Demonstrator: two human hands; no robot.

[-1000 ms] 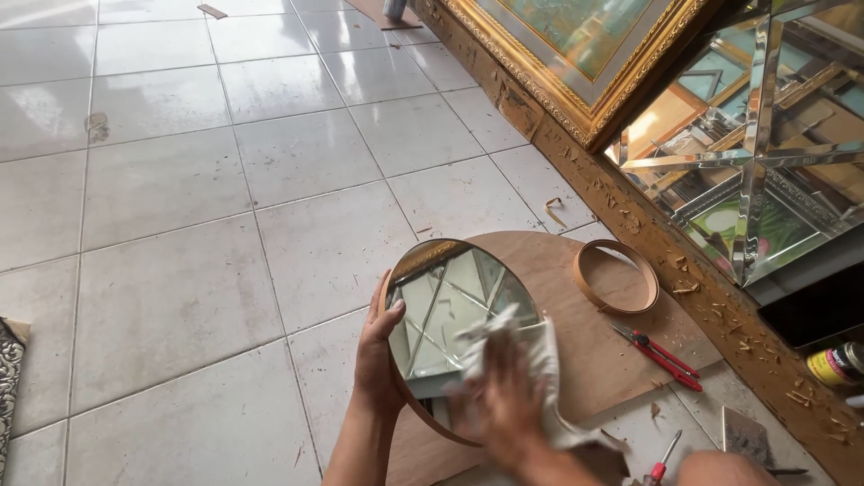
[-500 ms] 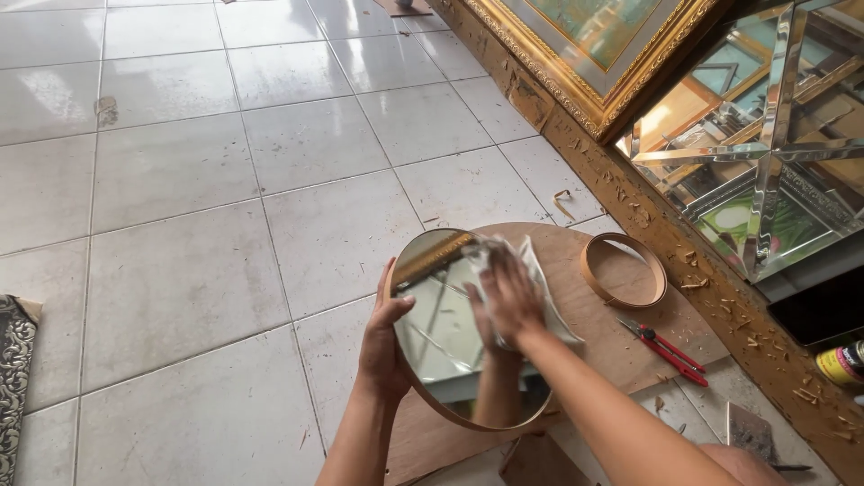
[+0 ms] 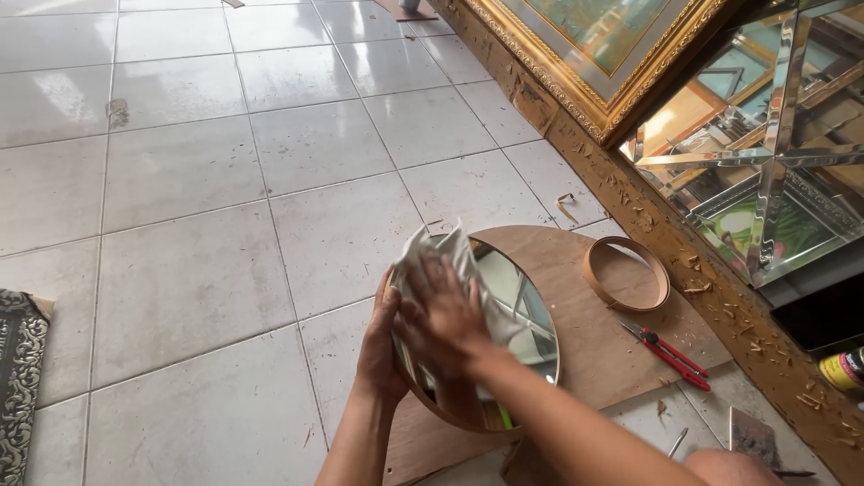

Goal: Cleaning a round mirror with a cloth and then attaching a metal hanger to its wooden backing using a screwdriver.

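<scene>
So the round mirror [image 3: 504,346] in its thin wooden rim is sitting on a big round plywood board [image 3: 594,333] on the tiled floor [image 3: 189,225], tilted up a bit toward me on its left edge. My left hand [image 3: 382,346] is wrapped around that left rim, fingers curled behind it, thumb side on the front, holding it steady. My right hand [image 3: 441,315] is flat and spread out on a white cloth [image 3: 450,261], pressing it against the upper left part of the glass. The cloth bunches up past my fingertips and hangs over the top of the rim. The glass that's uncovered shows reflections of some framed stuff.

Just to the right of the mirror, on the same board, there's an empty wooden ring [image 3: 627,274] lying flat. Near it, closer to me, a pair of red-handled pliers [image 3: 670,353] lies half on the board's edge. Wood shavings [image 3: 720,306] are scattered along the right side.

Further right, leaning along the wall, there's a gold-framed picture [image 3: 603,45] and a faceted mirror piece [image 3: 765,153] with bevelled strips. A patterned mat [image 3: 20,378] pokes in at the far left of the floor.
</scene>
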